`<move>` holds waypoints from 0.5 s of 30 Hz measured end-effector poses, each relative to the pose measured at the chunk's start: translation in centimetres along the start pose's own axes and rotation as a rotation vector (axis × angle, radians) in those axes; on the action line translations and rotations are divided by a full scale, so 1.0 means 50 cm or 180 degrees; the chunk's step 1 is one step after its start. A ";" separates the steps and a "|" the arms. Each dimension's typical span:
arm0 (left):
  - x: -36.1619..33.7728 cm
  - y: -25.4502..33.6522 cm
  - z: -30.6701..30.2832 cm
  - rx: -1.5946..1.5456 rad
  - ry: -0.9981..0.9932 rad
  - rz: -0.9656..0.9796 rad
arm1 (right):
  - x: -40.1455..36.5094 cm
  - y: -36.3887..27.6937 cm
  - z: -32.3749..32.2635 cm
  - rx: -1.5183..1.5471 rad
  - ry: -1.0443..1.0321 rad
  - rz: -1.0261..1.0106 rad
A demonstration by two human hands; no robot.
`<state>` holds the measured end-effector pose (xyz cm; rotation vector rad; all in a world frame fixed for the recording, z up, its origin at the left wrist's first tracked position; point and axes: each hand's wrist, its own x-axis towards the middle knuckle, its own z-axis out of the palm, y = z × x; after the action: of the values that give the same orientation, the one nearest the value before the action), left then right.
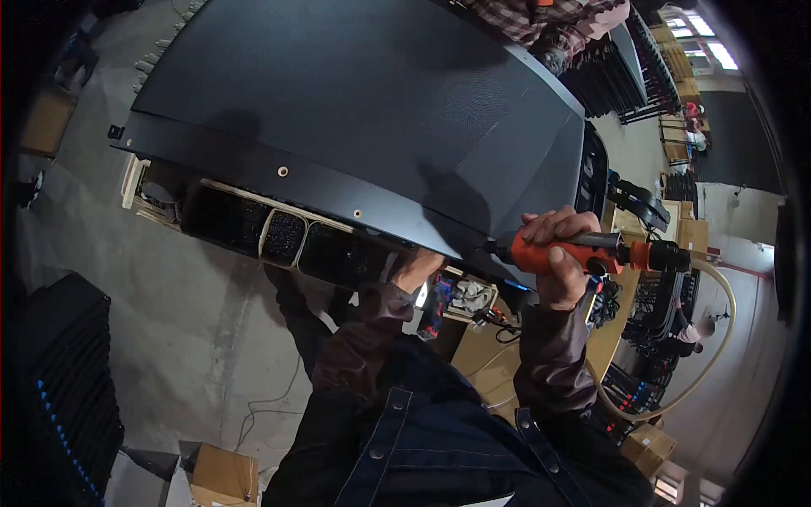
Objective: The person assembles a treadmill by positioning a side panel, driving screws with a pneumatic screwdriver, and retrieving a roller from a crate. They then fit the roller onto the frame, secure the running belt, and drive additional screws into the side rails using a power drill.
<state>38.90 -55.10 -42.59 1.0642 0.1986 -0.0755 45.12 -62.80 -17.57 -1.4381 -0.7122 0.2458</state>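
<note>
My right hand (557,253) grips an orange and black power screwdriver (596,252), held level with its bit against the near edge of a large black panel (363,101). A pale hose (718,338) loops down from the tool's rear. My left hand (416,269) reaches under the panel's edge near the bit; its fingers are mostly hidden. Two small screw holes (282,171) show along the panel's front strip. Beneath the strip sit dark speaker-like openings (285,237) in a pale frame.
A workbench (490,338) below holds cables and small parts. Stacked black units (59,380) stand at left, cardboard boxes (221,475) near my feet. Another person in a plaid shirt (541,21) stands beyond the panel. Racks (642,76) fill the right side.
</note>
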 end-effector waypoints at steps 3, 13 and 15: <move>-0.001 0.008 -0.031 -0.0044 -0.0283 -0.0058 | 0.002 -0.007 0.006 -0.0035 0.0033 0.0035; -0.023 -0.044 0.065 0.0531 0.0687 0.0265 | -0.001 -0.005 0.007 0.0065 0.0139 0.0053; -0.030 -0.050 0.079 0.0632 0.0845 0.0316 | 0.007 -0.006 0.006 0.0055 0.0145 0.0060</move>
<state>37.51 -59.85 -42.59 1.2795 0.3836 0.1390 45.15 -62.42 -17.18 -1.4301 -0.6582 0.2324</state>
